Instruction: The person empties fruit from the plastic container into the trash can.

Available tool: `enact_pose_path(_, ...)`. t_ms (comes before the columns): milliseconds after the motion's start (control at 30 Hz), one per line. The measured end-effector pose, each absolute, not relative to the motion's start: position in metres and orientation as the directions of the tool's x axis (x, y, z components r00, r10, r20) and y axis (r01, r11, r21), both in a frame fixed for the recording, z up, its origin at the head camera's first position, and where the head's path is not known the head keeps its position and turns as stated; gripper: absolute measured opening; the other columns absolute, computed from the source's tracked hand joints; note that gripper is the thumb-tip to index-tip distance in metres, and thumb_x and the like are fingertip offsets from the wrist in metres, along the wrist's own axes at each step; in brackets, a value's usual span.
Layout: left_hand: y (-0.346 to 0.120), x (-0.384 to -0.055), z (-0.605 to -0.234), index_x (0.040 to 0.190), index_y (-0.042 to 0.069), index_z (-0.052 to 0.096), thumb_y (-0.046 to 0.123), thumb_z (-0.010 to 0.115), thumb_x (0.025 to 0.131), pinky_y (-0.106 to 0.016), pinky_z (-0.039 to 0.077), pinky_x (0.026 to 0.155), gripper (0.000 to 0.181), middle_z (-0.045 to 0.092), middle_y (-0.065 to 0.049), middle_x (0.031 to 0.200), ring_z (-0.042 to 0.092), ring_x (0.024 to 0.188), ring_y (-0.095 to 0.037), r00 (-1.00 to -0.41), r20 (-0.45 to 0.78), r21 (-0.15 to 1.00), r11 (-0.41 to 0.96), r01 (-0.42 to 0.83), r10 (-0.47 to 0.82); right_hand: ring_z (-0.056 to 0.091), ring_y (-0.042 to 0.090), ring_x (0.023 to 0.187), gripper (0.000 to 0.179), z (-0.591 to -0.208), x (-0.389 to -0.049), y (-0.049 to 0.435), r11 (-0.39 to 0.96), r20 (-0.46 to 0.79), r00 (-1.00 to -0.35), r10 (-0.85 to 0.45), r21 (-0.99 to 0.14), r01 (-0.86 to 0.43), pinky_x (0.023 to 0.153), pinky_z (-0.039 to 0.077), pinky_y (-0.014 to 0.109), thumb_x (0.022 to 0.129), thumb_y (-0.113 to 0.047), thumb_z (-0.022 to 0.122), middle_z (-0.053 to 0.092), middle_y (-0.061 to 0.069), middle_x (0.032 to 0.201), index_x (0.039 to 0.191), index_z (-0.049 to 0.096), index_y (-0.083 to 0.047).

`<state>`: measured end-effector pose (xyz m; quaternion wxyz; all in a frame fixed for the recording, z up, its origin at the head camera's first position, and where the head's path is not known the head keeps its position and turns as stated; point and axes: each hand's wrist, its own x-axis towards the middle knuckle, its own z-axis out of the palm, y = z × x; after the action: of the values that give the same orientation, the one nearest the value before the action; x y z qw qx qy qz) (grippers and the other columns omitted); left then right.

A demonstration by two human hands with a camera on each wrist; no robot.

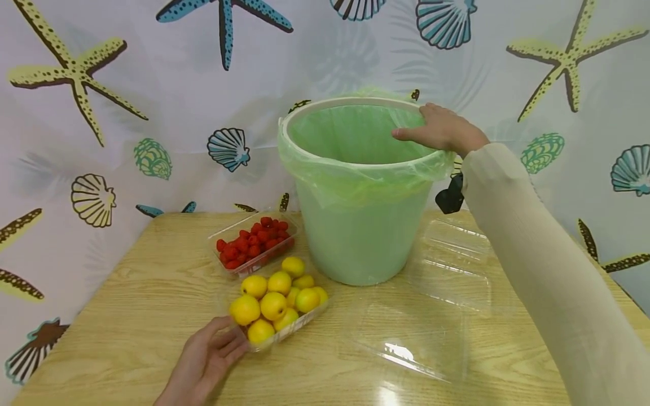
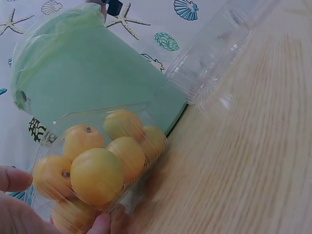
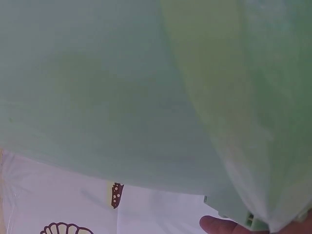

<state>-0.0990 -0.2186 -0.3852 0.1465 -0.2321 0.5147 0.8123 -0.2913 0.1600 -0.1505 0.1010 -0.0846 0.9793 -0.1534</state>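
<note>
"What does the left hand (image 1: 204,356) grasp?"
"The tray (image 1: 299,326) of yellow fruit (image 1: 273,306), by a corner, before the bin's (image 1: 360,237) left side, probably to steady it."
"And the right hand (image 1: 448,131)?"
"Over the bin's rim (image 1: 350,102), perhaps bracing; whether clenched, I can't tell."

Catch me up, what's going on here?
A person's left hand holds a clear tray of yellow fruit by its corner. The right hand rests on the rim of a bag-lined green bin. A second tray holds red berries behind the yellow fruit; clear plastic containers lie right of the bin.
</note>
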Motion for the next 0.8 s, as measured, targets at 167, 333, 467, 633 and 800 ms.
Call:
enact_pose_path(167,-0.216,-0.099,-0.386,0.118,0.014,0.032,0.024,0.044,0.098,-0.033,0.051,0.087,0.025,0.046,-0.01,0.111,0.053,0.093,-0.015,-0.848,-0.529,0.76,-0.429,-0.487,0.025,-0.005,0.038,0.147,0.093,-0.151,-0.291,0.161,0.936,-0.157,-0.967,-0.201,-0.322,-0.142,0.118,0.006,0.054,0.093,-0.061,0.036,-0.011,0.018,0.159,0.152,-0.006,-0.003)
enact_pose_path(333,-0.215,-0.1,-0.388,0.127,0.018,0.026,0.029,0.043,0.098,-0.04,0.05,0.093,0.036,0.034,-0.018,0.13,0.05,0.106,-0.019,-0.852,-0.522,0.75,-0.453,-0.481,0.041,-0.004,0.038,0.147,0.093,-0.152,-0.291,0.159,0.935,-0.151,-0.967,-0.203,-0.324,-0.146,0.118,0.007,0.054,0.093,-0.061,0.037,-0.01,0.019,0.159,0.152,-0.005,-0.003)
enact_pose_path(467,-0.217,-0.098,-0.389,0.126,0.018,0.027,0.028,0.04,0.098,-0.038,0.051,0.09,0.033,0.033,-0.019,0.133,0.054,0.102,-0.018,-0.859,-0.511,0.759,-0.453,-0.468,0.03,-0.004,0.038,0.147,0.092,-0.151,-0.291,0.158,0.933,-0.151,-0.967,-0.208,-0.326,-0.15,0.118,0.007,0.054,0.094,-0.061,0.036,-0.011,0.018,0.159,0.153,-0.005,-0.003)
enact_pose_path(633,-0.22,-0.096,-0.386,0.124,0.019,0.027,0.027,0.038,0.098,-0.037,0.052,0.089,0.029,0.035,-0.018,0.13,0.057,0.096,-0.016,-0.865,-0.501,0.761,-0.466,-0.452,0.022,-0.004,0.038,0.147,0.092,-0.15,-0.291,0.158,0.935,-0.151,-0.965,-0.213,-0.319,-0.157,0.118,0.007,0.054,0.094,-0.061,0.036,-0.011,0.018,0.159,0.152,-0.004,-0.002)
enact_pose_path(800,-0.226,-0.096,-0.377,0.119,0.02,0.031,0.03,0.039,0.098,-0.036,0.052,0.091,0.024,0.036,-0.014,0.129,0.057,0.1,-0.015,-0.875,-0.483,0.753,-0.497,-0.43,0.025,-0.005,0.039,0.147,0.092,-0.149,-0.291,0.16,0.94,-0.162,-0.964,-0.212,-0.303,-0.155,0.117,0.006,0.055,0.094,-0.062,0.035,-0.012,0.019,0.159,0.152,-0.004,-0.002)
